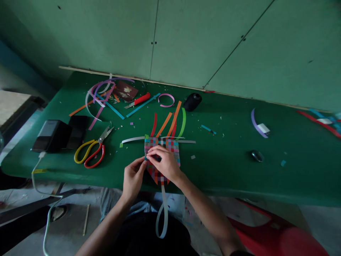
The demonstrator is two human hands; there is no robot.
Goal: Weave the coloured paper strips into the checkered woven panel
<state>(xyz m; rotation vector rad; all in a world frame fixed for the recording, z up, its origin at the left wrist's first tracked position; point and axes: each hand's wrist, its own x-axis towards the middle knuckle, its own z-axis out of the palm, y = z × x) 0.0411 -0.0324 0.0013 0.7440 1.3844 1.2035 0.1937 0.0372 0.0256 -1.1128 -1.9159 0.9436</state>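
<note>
The woven mat [162,156] of coloured paper strips lies at the near edge of the green bench [234,160], straight in front of the person. The left hand [134,177] has its fingers curled closed, thumb and forefinger pinching the mat's left edge. The right hand [165,161] lies flat over the middle of the mat, fingers bent and pressing down, their tips meeting the left hand's at that same edge; whether it grips a strip end beneath them cannot be told.

Red, orange and green strips [170,122] fan out loose beyond the far edge of the mat. A pale strip [163,213] hangs from the near edge, looping down past the bench. A white strip [133,139] sticks out sideways at the mat's far-left corner.

The work looks to be mid-weave: a cross strip is being snugged against the rows already done. The next move likely calls for holding the woven rows flat while a loose strip is lifted over and under.

Left of the mat lie scissors [92,149] with yellow and red handles; farther left a black phone [46,134] on a cable. Beyond the mat lies a red-handled knife [138,100], with a tangle of offcuts [102,94] to its left.
</note>
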